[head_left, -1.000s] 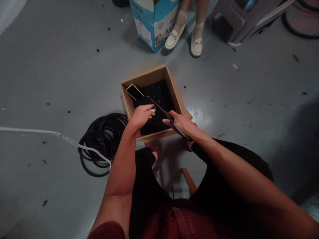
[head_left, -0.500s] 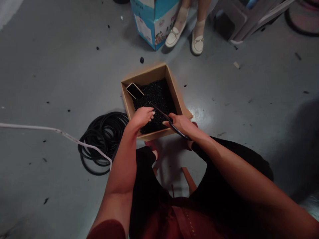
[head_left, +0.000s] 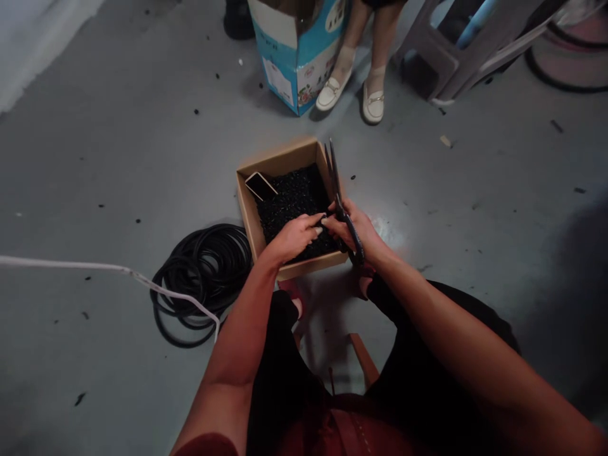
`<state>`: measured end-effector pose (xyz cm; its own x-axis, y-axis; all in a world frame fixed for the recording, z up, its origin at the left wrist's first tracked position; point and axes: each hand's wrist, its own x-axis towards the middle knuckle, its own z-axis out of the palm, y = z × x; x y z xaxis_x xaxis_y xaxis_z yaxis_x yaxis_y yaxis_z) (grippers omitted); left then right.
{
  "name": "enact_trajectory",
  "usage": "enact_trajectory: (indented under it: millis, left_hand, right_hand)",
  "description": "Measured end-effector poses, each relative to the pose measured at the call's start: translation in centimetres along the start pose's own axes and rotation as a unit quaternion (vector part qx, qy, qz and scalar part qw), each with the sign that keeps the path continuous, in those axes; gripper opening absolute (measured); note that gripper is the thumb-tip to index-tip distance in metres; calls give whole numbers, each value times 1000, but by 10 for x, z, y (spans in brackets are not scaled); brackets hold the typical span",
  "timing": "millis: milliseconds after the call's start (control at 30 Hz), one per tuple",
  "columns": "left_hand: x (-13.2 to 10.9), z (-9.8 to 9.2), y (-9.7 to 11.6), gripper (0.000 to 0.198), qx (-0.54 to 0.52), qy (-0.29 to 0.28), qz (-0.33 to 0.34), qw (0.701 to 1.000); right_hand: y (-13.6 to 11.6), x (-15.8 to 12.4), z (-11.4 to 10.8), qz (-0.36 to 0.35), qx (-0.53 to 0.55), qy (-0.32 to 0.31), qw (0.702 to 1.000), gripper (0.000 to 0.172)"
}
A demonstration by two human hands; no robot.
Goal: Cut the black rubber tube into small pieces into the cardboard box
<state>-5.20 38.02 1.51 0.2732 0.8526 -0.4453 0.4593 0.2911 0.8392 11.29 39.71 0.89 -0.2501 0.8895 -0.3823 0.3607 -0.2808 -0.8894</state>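
black scissors (head_left: 336, 190), tips pointing away, in right hand (head_left: 357, 233), left hand (head_left: 292, 238) beside, seemingly on black scraps (head_left: 289, 209)

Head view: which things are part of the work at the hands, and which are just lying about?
In use: right hand holding black scissors; left hand over the black pieces in the cardboard box.

Lying about: phone in the box corner; coil of black cord; white cable; blue-and-white carton; plastic stool.

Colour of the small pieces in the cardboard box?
Black, clearest in the head view: the small pieces fill the cardboard box.
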Motion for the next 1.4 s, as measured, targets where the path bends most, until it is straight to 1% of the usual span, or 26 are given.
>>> enact_trajectory:
  millis: [67,100,167,200,300,333,367,533,600,667,733,800,867,933,1033,1133,1300,1400]
  left_hand:
    - [2,8,0,59,-50,-5,-8,999]
    - [2,12,0,63,-76,1,-14,997]
    - [3,16,0,63,-109,12,-21,994]
    - [2,17,0,59,-114,2,-19,993]
    - [1,17,3,40,-105,-52,-4,993]
    - [0,16,4,36,-104,-61,-2,993]
    - [0,16,5,34,-105,-56,-4,993]
    - [-1,9,12,38,-64,37,-1,997]
    - [-2,1,12,39,-39,63,-4,997]
    - [-4,-10,10,41,-8,102,-17,995]
    - [-6,-23,6,41,25,147,-22,989]
    - [-8,-35,0,41,44,177,-18,983]
    - [-9,-44,-4,41,50,195,-14,979]
    - [-10,-49,-7,41,50,206,-17,977]
    - [-11,-51,-9,41,44,203,-16,978]
    - [-11,-51,-9,41,47,181,-4,982]
    - [-10,-48,-8,42,71,140,3,988]
    - [-10,-46,-5,42,90,133,-4,987]
  right_hand:
    - [-2,-1,0,1,0,8,1000,35]
    - [-3,-2,-1,-2,0,10,1000,34]
    - [-5,-2,-4,-6,2,19,1000,33]
    - [-6,-2,-6,-10,4,28,1000,33]
    - [-7,1,-12,-24,17,68,997,35]
    - [-7,2,-14,-26,22,78,996,35]
    - [-6,3,-15,-24,26,84,996,35]
    - [-4,5,-17,-3,40,79,996,36]
    - [-3,4,-16,3,41,59,997,35]
    - [-3,2,-16,9,20,31,999,35]
    - [-3,-2,-14,3,-39,1,999,39]
    - [-2,-7,-13,-23,-122,-32,992,42]
    - [0,-11,-10,-45,-193,-58,979,43]
    - [2,-13,-6,-55,-235,-79,967,45]
    - [7,-13,-1,-58,-262,-97,959,46]
    - [8,-11,2,-52,-273,-108,955,48]
    - [6,-11,4,-57,-275,-114,953,50]
    - [5,-12,5,-51,-270,-112,955,50]
